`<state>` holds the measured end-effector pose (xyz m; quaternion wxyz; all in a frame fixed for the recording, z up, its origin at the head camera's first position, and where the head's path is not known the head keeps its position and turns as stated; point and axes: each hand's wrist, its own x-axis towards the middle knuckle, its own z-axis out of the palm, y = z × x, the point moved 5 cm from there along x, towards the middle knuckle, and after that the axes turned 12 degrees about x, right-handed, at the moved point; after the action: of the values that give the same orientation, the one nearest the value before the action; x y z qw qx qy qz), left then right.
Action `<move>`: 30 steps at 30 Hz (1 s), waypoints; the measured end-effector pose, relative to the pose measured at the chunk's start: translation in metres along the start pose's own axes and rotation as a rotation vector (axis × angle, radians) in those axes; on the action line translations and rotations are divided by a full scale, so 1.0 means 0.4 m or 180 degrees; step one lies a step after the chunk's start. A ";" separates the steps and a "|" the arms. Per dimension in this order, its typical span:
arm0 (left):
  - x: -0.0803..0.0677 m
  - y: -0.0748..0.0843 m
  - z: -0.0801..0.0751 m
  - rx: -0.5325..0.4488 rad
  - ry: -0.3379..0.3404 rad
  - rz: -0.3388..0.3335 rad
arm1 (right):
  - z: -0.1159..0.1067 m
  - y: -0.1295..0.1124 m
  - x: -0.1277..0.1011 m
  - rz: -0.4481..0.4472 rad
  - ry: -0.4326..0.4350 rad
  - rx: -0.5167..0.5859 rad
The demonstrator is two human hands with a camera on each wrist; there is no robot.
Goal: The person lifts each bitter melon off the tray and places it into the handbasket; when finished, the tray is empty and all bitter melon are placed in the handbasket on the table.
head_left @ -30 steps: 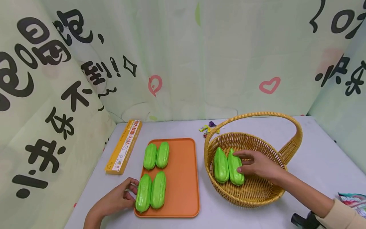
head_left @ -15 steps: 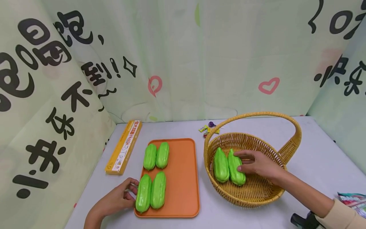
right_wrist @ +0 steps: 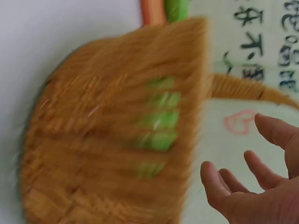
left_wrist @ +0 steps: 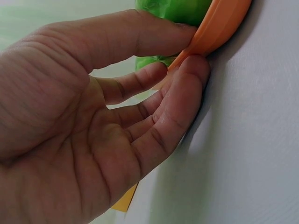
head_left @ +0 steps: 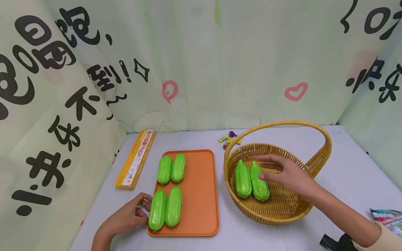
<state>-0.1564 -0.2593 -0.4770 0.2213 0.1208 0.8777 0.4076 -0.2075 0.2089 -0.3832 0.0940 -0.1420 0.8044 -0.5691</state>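
My left hand (head_left: 128, 216) is at the near left edge of the orange tray (head_left: 201, 195). In the left wrist view its thumb and fingers pinch the tray's rim (left_wrist: 229, 23). On the tray lie two pairs of glossy green cucumber-like vegetables, the nearer pair (head_left: 173, 206) beside that hand and the other pair (head_left: 178, 168) farther back. Two more such vegetables, a left one (head_left: 243, 179) and a right one (head_left: 259, 183), lie side by side in the wicker basket (head_left: 282, 216). Above the basket my right hand (head_left: 287, 174) has its fingers spread and holds nothing, fingertips close over the right vegetable.
A yellow pasta box (head_left: 135, 160) lies left of the tray. Small wrapped candies (head_left: 224, 138) are behind the basket, whose tall handle (head_left: 282, 122) arches over it. A colourful packet (head_left: 387, 219) and a black object (head_left: 337, 242) are at the right. A printed curtain (head_left: 201, 69) encloses the table.
My right hand has let go of the right vegetable in the basket and lifted slightly, its fingers spreading. The left hand has stayed at the tray's edge.
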 end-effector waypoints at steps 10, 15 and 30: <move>0.000 0.003 -0.001 -0.0018 -0.0008 0.0044 | 0.182 -0.127 -0.026 -0.0224 -0.0575 0.0849; -0.001 0.001 -0.001 -0.0007 -0.0004 -0.0002 | 0.284 -0.123 -0.021 -0.0120 -0.0739 0.1036; 0.000 -0.002 0.000 0.0030 0.0015 0.0019 | 0.507 -0.051 0.048 0.0180 -0.0857 0.1483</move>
<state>-0.1565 -0.2596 -0.4777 0.2174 0.1235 0.8798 0.4043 -0.1597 0.0157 -0.4316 0.2462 -0.1684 0.6357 -0.7120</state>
